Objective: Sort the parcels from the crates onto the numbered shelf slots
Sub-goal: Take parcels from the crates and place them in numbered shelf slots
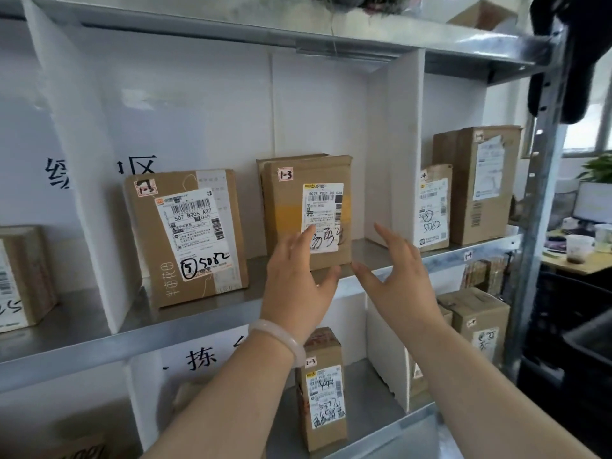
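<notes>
The parcel (308,207) marked 1-3 stands upright on the shelf (198,313), label outward, apparently for checking. The left hand (298,283) rests straight fingers (303,238) on its front, seemingly steadying it; the right hand (397,276), fingers spread, hovers just beside.

Metal shelving unit (543,200), white divider panels (405,144) split levels into slots.
Middle shelf board (198,313):
- far-left slot: parcel (20,276), cut by frame edge
- centre slot: wide parcel labelled 507 N705 A37 (185,236); to its right, apart, upright parcel tagged 1-3 (308,207), flat parcel (265,167) behind it
- right slot: small parcel (435,207) just beside tall box (480,183)

Lower shelf board (364,385): upright parcel tagged 2-3 (323,389); right slot, brown box (477,319).
Top level: carton (483,14).
</notes>
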`<act>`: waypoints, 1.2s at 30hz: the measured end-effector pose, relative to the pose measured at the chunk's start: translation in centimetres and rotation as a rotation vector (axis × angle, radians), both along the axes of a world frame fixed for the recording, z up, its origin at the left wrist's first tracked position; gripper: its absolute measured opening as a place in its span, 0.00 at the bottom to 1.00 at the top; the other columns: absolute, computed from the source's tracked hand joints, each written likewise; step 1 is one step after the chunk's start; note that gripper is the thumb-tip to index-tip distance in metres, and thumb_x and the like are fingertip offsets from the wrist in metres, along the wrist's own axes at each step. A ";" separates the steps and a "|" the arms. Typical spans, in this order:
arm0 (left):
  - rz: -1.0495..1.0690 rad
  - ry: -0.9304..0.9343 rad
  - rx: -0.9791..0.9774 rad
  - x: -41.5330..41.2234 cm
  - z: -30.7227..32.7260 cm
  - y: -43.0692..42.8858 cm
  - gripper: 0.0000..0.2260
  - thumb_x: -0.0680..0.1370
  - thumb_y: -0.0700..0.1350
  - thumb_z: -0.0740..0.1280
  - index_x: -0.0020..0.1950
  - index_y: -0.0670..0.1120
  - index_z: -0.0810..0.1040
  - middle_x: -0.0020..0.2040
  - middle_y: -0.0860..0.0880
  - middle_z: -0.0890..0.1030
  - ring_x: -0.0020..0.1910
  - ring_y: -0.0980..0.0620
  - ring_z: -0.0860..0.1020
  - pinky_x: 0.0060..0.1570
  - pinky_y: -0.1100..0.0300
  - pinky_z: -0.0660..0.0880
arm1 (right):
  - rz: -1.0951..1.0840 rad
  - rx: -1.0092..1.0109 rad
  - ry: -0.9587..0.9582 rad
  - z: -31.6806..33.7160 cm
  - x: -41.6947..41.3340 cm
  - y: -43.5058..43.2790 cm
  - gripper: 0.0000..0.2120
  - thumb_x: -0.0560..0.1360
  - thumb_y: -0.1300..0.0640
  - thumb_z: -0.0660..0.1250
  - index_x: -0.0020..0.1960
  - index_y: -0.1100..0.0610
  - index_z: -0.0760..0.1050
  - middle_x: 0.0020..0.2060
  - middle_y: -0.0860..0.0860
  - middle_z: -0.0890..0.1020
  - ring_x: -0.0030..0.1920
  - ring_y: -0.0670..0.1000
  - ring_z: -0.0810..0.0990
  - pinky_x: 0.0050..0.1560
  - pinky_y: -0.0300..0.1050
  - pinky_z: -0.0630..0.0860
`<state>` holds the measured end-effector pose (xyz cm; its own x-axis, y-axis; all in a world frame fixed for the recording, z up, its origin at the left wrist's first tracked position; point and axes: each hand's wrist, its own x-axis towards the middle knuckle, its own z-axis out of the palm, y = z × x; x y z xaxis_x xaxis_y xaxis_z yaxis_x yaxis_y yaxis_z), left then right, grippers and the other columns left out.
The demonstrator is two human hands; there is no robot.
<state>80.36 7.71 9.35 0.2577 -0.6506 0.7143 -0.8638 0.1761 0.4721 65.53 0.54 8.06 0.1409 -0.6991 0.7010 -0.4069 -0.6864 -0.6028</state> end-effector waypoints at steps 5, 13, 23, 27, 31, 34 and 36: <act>-0.100 0.015 0.021 -4.2 0.1 -1.5 0.31 0.78 0.53 0.69 0.78 0.56 0.58 0.77 0.53 0.62 0.76 0.52 0.59 0.70 0.61 0.59 | -0.030 0.010 -0.031 0.4 -4.6 -1.2 0.32 0.76 0.49 0.70 0.75 0.42 0.60 0.74 0.46 0.65 0.73 0.48 0.64 0.65 0.43 0.63; -0.160 -0.017 -0.026 -12.8 0.2 -7.7 0.29 0.78 0.52 0.70 0.76 0.57 0.61 0.71 0.56 0.66 0.62 0.68 0.59 0.63 0.71 0.58 | -0.034 0.016 -0.080 1.3 -12.0 -8.4 0.32 0.76 0.49 0.70 0.75 0.43 0.60 0.72 0.46 0.68 0.70 0.49 0.68 0.63 0.44 0.67; -0.125 0.107 0.104 -22.8 0.0 -17.9 0.31 0.79 0.54 0.68 0.78 0.58 0.57 0.76 0.55 0.61 0.75 0.55 0.61 0.68 0.65 0.56 | -0.082 0.116 -0.095 1.6 -22.1 -20.9 0.32 0.76 0.47 0.70 0.74 0.41 0.59 0.72 0.47 0.66 0.70 0.51 0.68 0.65 0.51 0.68; -0.134 0.238 0.223 -25.4 0.5 -22.0 0.35 0.79 0.54 0.68 0.80 0.55 0.52 0.77 0.51 0.60 0.76 0.51 0.59 0.72 0.58 0.58 | -0.074 0.202 -0.163 1.8 -24.5 -25.6 0.32 0.76 0.47 0.69 0.76 0.44 0.59 0.72 0.49 0.67 0.68 0.51 0.70 0.57 0.48 0.70; -0.077 0.338 0.260 -27.3 0.9 -25.5 0.38 0.80 0.53 0.66 0.81 0.55 0.43 0.80 0.49 0.53 0.79 0.48 0.54 0.75 0.53 0.57 | -0.028 0.312 -0.126 1.6 -25.4 -29.5 0.32 0.78 0.47 0.67 0.77 0.47 0.58 0.73 0.51 0.65 0.71 0.53 0.67 0.63 0.52 0.72; -0.010 0.383 0.245 -28.0 1.3 -27.4 0.40 0.81 0.51 0.66 0.81 0.54 0.40 0.81 0.48 0.51 0.79 0.47 0.52 0.74 0.54 0.57 | 0.063 0.373 -0.165 1.5 -25.1 -31.1 0.30 0.78 0.49 0.66 0.77 0.46 0.58 0.73 0.51 0.67 0.71 0.53 0.68 0.67 0.56 0.70; 0.013 0.435 0.219 -28.4 1.5 -28.7 0.40 0.80 0.49 0.66 0.81 0.52 0.40 0.81 0.47 0.53 0.79 0.47 0.54 0.75 0.54 0.56 | 0.123 0.384 -0.163 1.6 -24.8 -32.1 0.28 0.79 0.50 0.66 0.76 0.46 0.60 0.70 0.50 0.71 0.69 0.52 0.71 0.66 0.54 0.71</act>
<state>51.93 -20.99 10.81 0.5113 -0.7685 0.3847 -0.5796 0.0222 0.8146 40.74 -31.57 9.66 0.1481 -0.8987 0.4129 -0.2146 -0.4367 -0.8736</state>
